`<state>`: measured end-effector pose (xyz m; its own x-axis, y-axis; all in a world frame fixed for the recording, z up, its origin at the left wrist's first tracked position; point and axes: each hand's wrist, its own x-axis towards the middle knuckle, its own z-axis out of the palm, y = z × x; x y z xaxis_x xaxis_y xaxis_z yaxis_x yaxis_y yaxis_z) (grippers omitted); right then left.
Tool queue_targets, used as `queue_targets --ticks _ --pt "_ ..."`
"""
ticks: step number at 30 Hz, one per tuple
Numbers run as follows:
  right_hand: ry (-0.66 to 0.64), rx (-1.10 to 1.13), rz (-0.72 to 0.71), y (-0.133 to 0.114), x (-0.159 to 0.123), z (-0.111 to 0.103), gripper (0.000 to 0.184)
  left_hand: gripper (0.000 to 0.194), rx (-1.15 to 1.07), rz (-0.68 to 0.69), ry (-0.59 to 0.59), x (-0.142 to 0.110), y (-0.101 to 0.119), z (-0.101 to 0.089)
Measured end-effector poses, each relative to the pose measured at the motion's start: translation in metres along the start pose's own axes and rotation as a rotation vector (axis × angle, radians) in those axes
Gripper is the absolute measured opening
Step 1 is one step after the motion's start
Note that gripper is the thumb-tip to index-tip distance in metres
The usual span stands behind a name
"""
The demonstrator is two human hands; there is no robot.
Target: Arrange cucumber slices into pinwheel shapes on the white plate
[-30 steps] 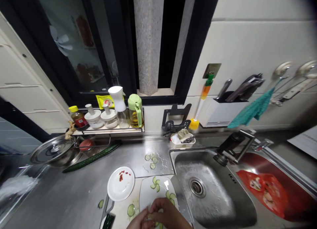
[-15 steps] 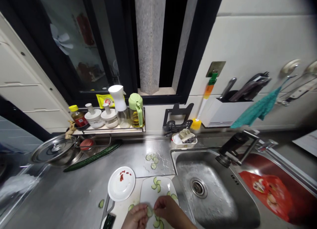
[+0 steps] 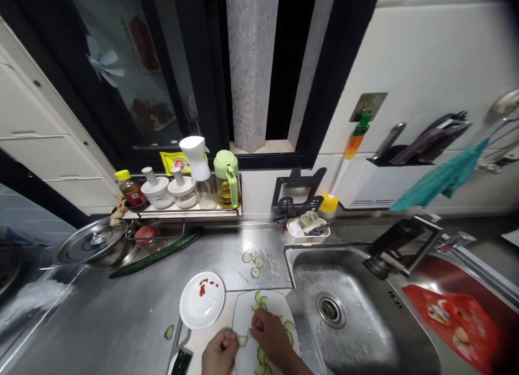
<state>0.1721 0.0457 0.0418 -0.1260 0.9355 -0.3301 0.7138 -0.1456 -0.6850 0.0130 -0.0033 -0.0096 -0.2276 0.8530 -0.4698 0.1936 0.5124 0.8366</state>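
Working low at the counter's near edge, we have both hands over a white oval plate (image 3: 247, 310) that lies on a pale cutting board (image 3: 203, 340). Our left hand (image 3: 219, 353) has its fingers curled narrow, pinching a thin pale green cucumber slice (image 3: 242, 341) at its left edge. Our right hand (image 3: 270, 337) lies across the plate with its fingers bent down, the fingertips (image 3: 253, 327) touching the plate just beside that slice; whether it grips anything we cannot tell. More cucumber slices (image 3: 259, 300) sit fanned at the plate's far end and along its right rim.

Just left of the plate stands a small round white dish (image 3: 201, 300) with red bits in it. A few loose cucumber slices (image 3: 253, 260) lie on the wet steel counter (image 3: 121, 315) beyond. A long dark green cucumber (image 3: 156, 254) rests further left, near a steel pot lid (image 3: 93, 242). To our right is the steel sink (image 3: 344, 310).
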Motion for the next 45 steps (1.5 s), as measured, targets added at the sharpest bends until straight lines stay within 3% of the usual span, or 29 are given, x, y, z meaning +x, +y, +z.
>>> queue_targets --ticks 9,19,28,34,40,45 --pt "0.029 -0.315 -0.023 -0.009 0.004 0.006 0.011 0.022 0.197 0.082 0.16 0.002 0.0 0.007" --pt "0.026 -0.459 -0.142 0.003 0.005 0.024 0.015 0.018 0.298 0.111 0.173 0.006 -0.003 0.006" --pt "0.106 -0.486 -0.233 0.029 0.011 0.043 0.011 0.017 0.281 0.094 0.155 0.004 0.0 0.002" --pt "0.143 -0.469 -0.299 0.029 0.004 0.041 0.013 0.016 0.213 0.102 0.144 0.005 -0.001 0.002" --pt "0.099 -0.463 -0.223 0.033 0.007 0.045 0.01 0.016 0.224 0.12 0.164 0.003 0.002 -0.001" --pt "0.161 -0.358 -0.26 0.032 -0.001 0.038 0.013 0.018 0.224 0.131 0.151 0.001 0.006 -0.001"
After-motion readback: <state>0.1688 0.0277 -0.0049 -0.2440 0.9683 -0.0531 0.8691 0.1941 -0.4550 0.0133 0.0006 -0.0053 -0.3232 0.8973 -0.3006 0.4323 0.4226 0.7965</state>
